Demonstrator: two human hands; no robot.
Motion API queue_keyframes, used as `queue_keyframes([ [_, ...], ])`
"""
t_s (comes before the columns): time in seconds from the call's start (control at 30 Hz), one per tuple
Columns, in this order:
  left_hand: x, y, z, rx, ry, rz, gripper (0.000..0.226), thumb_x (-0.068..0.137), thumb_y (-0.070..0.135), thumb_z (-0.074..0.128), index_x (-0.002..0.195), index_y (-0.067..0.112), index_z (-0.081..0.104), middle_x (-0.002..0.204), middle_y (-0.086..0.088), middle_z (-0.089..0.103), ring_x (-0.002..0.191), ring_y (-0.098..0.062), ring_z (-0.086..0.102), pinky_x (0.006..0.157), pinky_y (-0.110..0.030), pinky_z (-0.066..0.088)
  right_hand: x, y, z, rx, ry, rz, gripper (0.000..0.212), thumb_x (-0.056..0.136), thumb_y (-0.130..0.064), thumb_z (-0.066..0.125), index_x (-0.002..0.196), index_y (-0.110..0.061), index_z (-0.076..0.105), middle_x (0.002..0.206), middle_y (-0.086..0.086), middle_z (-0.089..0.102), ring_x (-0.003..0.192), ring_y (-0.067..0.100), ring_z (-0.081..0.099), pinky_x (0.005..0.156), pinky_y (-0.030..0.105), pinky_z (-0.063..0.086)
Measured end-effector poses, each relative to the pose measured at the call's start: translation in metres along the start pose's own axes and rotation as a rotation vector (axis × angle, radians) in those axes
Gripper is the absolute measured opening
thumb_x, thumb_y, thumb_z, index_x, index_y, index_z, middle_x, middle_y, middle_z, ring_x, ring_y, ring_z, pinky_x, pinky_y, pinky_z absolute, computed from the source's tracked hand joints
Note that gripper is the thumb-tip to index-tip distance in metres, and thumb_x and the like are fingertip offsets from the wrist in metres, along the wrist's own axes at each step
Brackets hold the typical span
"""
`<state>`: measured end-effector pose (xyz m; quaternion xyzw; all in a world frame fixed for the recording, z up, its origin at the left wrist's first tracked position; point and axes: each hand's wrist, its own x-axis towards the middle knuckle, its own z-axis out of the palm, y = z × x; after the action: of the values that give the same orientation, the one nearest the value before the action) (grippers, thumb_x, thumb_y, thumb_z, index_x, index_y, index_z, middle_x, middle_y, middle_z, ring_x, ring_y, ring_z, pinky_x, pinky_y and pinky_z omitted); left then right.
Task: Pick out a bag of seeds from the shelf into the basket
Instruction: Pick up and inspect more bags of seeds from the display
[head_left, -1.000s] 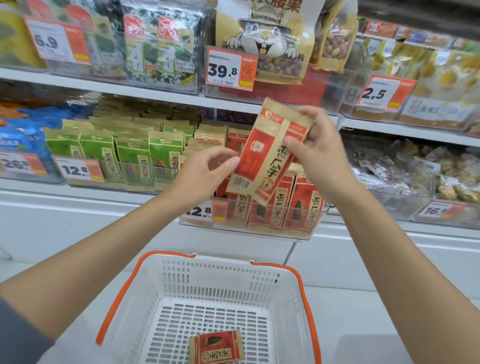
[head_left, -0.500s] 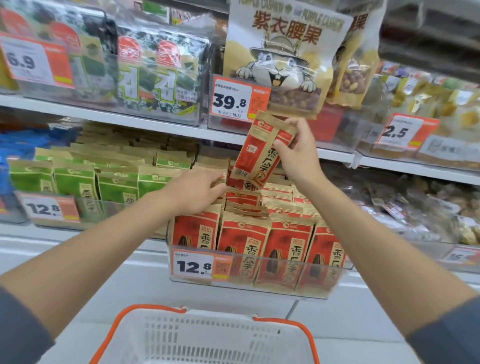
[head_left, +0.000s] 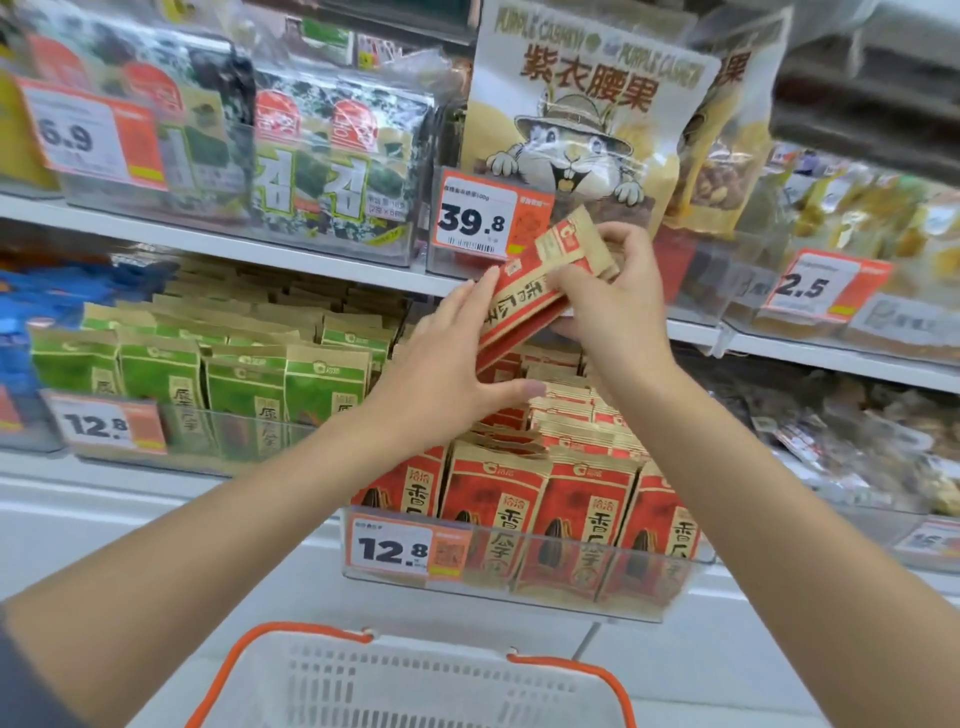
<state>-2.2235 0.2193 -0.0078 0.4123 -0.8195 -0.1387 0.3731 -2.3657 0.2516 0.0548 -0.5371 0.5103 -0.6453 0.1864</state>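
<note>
**Red seed bag held over its bin**

Head view: we see the right hand pinching a red bag of sunflower seeds, tilted, above the clear bin of matching bags at the lower shelf's front edge. The left hand is spread, its straight fingers touching the bag's lower end. The white basket sits below, well apart.

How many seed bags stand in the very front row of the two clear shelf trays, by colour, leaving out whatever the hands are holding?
Red seed bags: 4
Green seed bags: 4
Total: 8
</note>
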Motion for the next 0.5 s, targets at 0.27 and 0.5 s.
queue_keyframes([
  [0.27,-0.003,0.007,-0.011,-0.394,-0.067,-0.037,0.048,0.099,0.008,0.053,0.138,0.035,0.045,0.121,0.008,0.065,0.106,-0.009,0.064,0.096,-0.039,0.053,-0.010,-0.013,-0.029,-0.241,-0.298,-0.079,0.049,0.097,-0.046,0.055,0.144,-0.034,0.046,0.155,-0.006,0.032,0.136,0.001,0.034,0.098,0.017,0.040],
  [0.5,0.002,-0.007,-0.010,-0.360,-0.162,-0.138,0.033,0.103,0.022,0.050,0.136,0.032,0.048,0.134,0.005,0.058,0.127,-0.012,0.052,0.108,-0.034,0.041,0.007,-0.005,-0.045,-0.475,-0.095,-0.338,0.015,0.092,-0.009,0.067,0.101,-0.021,0.068,0.097,-0.009,0.065,0.092,0.016,0.066,0.085,0.042,0.057],
])
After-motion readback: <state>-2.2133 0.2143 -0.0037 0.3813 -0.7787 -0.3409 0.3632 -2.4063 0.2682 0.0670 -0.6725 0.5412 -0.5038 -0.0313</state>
